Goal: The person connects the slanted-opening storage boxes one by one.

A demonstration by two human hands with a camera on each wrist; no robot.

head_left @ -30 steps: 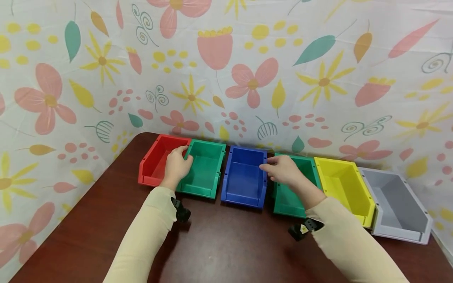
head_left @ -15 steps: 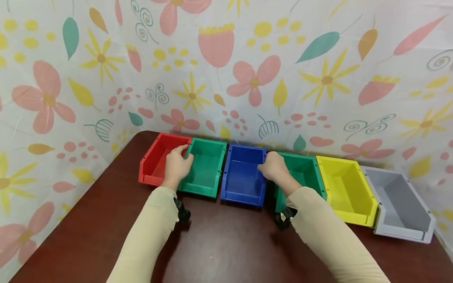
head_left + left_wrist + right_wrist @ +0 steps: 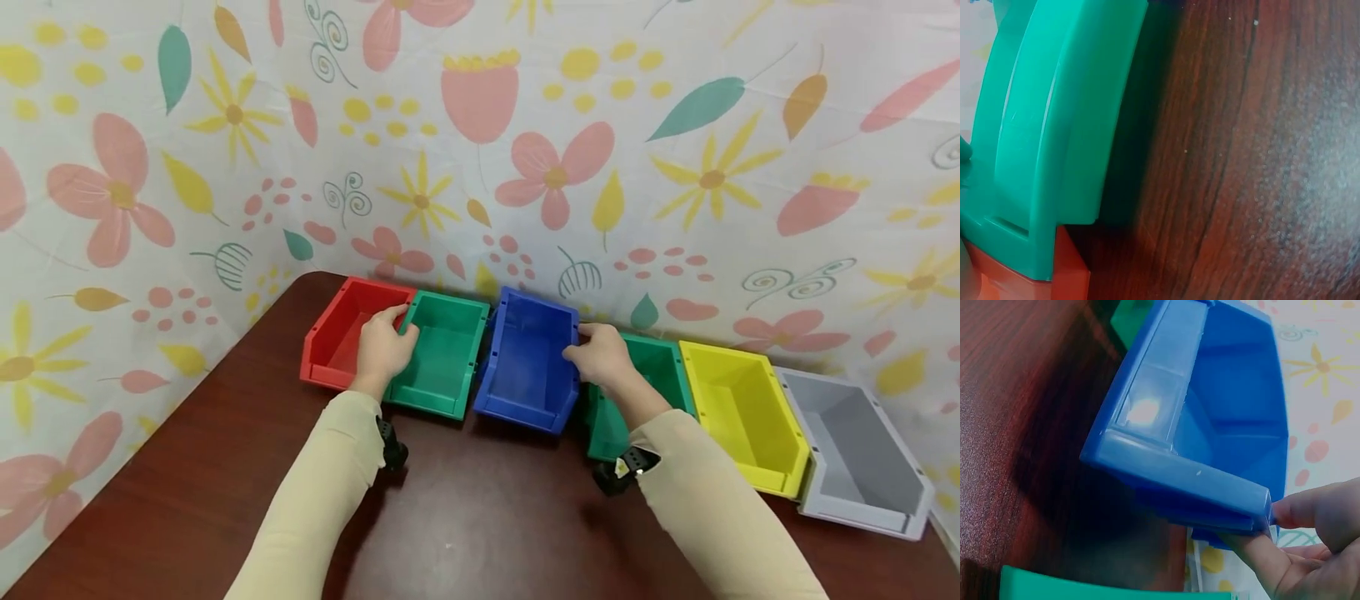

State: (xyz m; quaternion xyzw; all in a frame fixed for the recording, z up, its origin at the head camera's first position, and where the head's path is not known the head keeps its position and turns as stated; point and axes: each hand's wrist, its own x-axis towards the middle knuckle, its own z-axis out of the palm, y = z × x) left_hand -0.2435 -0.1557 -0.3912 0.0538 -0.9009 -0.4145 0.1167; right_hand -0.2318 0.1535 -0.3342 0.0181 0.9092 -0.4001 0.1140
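My right hand (image 3: 602, 357) pinches the right side wall of a blue plastic bin (image 3: 525, 358), thumb on the inner side and fingers outside. The bin sits tilted, its right side raised; in the right wrist view a dark shadow lies on the table beneath the blue bin (image 3: 1241, 381). My left hand (image 3: 382, 350) grips the left wall of a green bin (image 3: 442, 358), where it meets a red bin (image 3: 341, 333). The thumb is over the green side. In the left wrist view the green bin's front (image 3: 1029, 156) fills the left, and the hand is mostly cut off.
Right of the blue bin, a second green bin (image 3: 660, 367) is partly hidden by my right hand and forearm. Beyond it stand a yellow bin (image 3: 735, 408) and a grey bin (image 3: 847, 442). A flower-patterned cloth (image 3: 555, 100) hangs behind the dark wooden table (image 3: 465, 517).
My right hand has taken hold of the blue bin's right wall and raised it, so the bin now tilts and has turned slightly. My left hand has stayed on the green bin.
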